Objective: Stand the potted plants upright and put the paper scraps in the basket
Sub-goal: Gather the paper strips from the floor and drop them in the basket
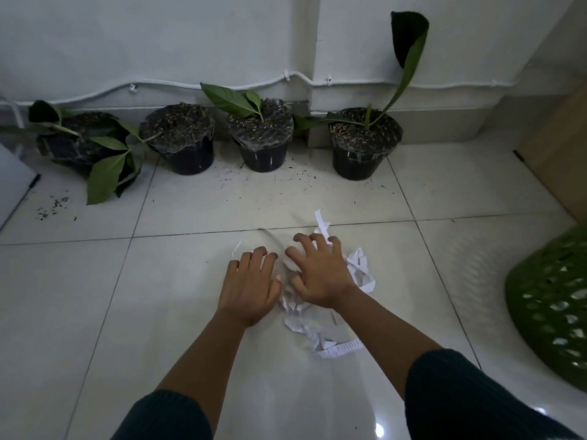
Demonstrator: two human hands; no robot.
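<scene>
White paper scraps (320, 331) lie in a loose pile on the tiled floor in front of me. My left hand (251, 285) rests palm down at the pile's left edge, fingers spread. My right hand (317, 268) presses on top of the scraps with its fingers curled over them. Along the wall stand three upright black pots: one (185, 144), one with a leafy plant (262, 144) and one with a tall leaf (362, 150). A further potted plant (79, 147) at the far left lies tipped over. The green basket (552, 312) is at the right edge.
Spilled soil bits (52, 208) dot the floor near the tipped pot and before the middle pots. A white cable (222, 82) runs along the wall. A wooden panel (562, 160) stands at the right, a white board (12, 182) at the left.
</scene>
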